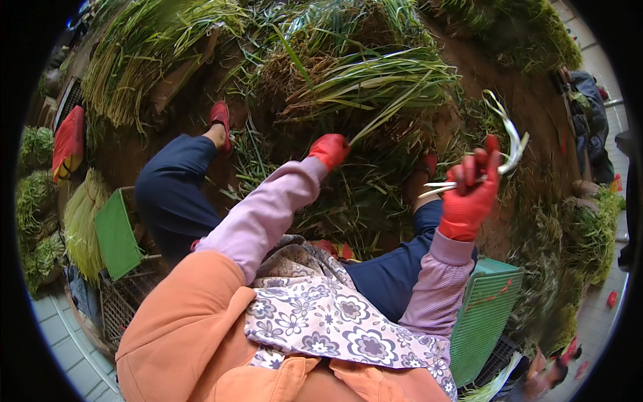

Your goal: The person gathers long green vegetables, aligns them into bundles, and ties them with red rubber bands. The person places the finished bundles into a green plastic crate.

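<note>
Both hands wear red gloves. My left hand (329, 151) is closed around the pale end of a thin green stalk (382, 118), whose leaves reach up toward a pile of long leafy stalks with brown roots (371, 83). On the right, my right hand (472, 188) is raised, with pale stems (439, 188) gripped between its fingers. A curved white stem with a peeled look (513, 135) stands out beyond the fingertips, seemingly part of the same hold. Loose green leaves and trimmings (351, 201) cover the ground between the knees.
A large heap of green stalks (125, 75) lies at upper left. A tied pale-green bundle (88, 221) stands beside a green panel (118, 235) at left. At lower right is a green plastic basket (487, 316). Another person (545, 374) is at the lower right edge.
</note>
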{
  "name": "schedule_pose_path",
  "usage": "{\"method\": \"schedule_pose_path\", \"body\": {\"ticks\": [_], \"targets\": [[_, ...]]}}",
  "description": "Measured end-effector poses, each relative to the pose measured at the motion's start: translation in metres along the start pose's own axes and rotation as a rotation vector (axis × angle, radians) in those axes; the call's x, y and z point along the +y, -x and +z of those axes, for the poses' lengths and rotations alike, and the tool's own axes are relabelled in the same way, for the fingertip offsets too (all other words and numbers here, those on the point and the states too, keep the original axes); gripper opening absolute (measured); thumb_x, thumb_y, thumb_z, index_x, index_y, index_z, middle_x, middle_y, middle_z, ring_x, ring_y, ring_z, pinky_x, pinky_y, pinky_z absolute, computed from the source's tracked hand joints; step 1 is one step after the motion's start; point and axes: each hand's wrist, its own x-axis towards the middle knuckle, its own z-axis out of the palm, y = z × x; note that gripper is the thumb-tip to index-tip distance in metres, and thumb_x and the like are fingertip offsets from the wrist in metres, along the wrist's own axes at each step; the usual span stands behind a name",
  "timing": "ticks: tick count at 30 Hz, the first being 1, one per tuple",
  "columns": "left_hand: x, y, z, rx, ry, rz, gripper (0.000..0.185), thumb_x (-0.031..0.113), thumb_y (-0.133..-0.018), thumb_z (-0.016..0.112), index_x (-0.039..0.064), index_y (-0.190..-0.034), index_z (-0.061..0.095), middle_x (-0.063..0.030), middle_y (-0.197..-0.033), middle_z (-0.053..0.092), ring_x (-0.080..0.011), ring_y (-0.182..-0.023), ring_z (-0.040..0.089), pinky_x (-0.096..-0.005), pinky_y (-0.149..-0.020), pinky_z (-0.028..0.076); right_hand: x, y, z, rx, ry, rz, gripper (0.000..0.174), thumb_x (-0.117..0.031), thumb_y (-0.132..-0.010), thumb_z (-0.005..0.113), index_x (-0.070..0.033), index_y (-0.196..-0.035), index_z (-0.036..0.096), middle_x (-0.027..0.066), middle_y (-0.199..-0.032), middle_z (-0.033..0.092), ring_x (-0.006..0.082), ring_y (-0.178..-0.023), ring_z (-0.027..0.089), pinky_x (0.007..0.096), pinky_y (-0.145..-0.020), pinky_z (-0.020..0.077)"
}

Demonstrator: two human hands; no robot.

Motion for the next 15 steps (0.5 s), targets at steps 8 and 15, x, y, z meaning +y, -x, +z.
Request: {"method": "schedule_pose_path", "body": {"ticks": [8, 15], "targets": [[0.094, 0.102, -0.08, 0.345, 0.249, 0.395, 0.018, 0.025, -0.08, 0.071, 0.008, -0.086, 0.069, -0.0099, -0.078, 0.066, -0.0244, -0.071, 0.065, -0.0331, -0.062, 0.05, 0.077, 0.021, 0.015, 0.156, 0.394, 0.333, 0.02, -0.018, -0.086, 0.07, -0.007, -0.103, 0.065, 0.0023, -0.079, 0.065, 0.0018, -0.046, 0.043, 0.0162, -0.038, 0.0251], [0.114, 0.118, -0.074, 0.521, 0.028, 0.581, 0.022, 0.023, -0.074, 0.076, 0.008, -0.085, 0.063, -0.0075, -0.083, 0.065, -0.0274, -0.078, 0.064, -0.0349, -0.066, 0.051, 0.083, 0.025, 0.023, 0.109, 0.688, 0.245, 0.019, -0.019, -0.083, 0.074, -0.006, -0.095, 0.068, -0.0045, -0.065, 0.06, 0.0014, -0.046, 0.044, 0.0173, -0.042, 0.0286]]}}
